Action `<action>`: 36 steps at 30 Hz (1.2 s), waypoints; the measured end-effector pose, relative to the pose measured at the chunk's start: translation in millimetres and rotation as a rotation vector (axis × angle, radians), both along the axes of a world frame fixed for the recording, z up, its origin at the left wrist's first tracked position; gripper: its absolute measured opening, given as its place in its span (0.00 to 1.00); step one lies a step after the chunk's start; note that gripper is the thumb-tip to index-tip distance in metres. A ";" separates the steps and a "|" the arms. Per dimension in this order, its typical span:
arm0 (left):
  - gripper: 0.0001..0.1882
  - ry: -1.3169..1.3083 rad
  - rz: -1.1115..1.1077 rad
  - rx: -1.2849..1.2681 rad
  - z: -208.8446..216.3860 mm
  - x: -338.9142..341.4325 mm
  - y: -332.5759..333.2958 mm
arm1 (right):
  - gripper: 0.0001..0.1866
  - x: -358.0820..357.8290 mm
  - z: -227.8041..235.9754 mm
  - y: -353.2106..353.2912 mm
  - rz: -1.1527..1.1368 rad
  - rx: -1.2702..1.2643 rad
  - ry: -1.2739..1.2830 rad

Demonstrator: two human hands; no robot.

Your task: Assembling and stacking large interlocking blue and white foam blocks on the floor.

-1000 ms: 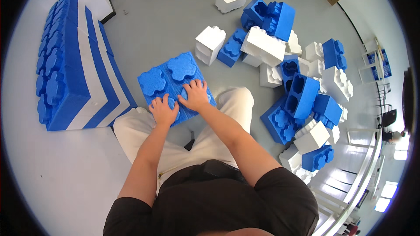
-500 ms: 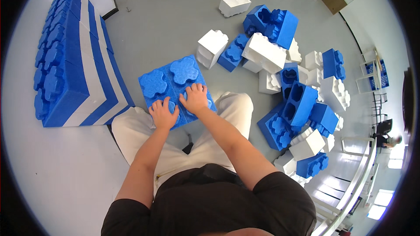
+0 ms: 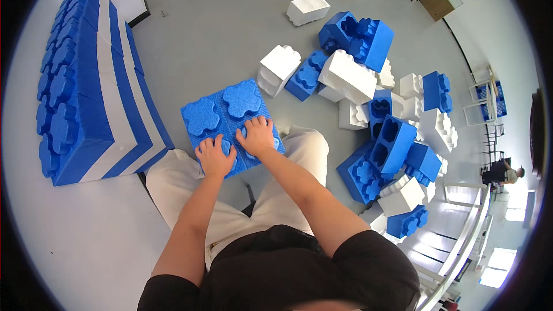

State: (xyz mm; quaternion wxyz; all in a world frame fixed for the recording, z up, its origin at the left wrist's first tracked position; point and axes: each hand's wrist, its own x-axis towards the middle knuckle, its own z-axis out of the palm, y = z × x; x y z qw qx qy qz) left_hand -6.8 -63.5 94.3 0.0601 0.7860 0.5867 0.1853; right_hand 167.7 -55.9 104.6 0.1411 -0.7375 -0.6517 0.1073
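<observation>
A large square blue foam block [image 3: 226, 116] lies in front of my knees, its flower-shaped studs facing up. Its two far studs are bare; the two near ones are partly covered by my hands. My left hand [image 3: 215, 156] rests with spread fingers on the near left stud. Over the near right stud lies my right hand [image 3: 257, 136], its fingers apart and slightly bent. Neither hand is wrapped round the block. On my left stands a stacked wall [image 3: 109, 89] of blue and white foam blocks in alternating layers, blue studs along its top.
To the right lies a jumbled heap of blue blocks [image 3: 393, 145] and white blocks [image 3: 347, 76]. One white block [image 3: 279, 69] sits just beyond the square block, another white block [image 3: 308, 10] farther off. White rails [image 3: 461, 247] run at right; a person [image 3: 502, 173] is in the background.
The view has shifted slightly, so the stacked wall sits a little farther left and lower. My hands stay on the blue block. The background person at right shows more.
</observation>
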 end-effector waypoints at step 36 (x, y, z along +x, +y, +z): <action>0.28 0.011 0.010 -0.014 2.4 0.8 0.2 | 0.25 0.5 -2.9 -0.2 -0.002 0.031 0.001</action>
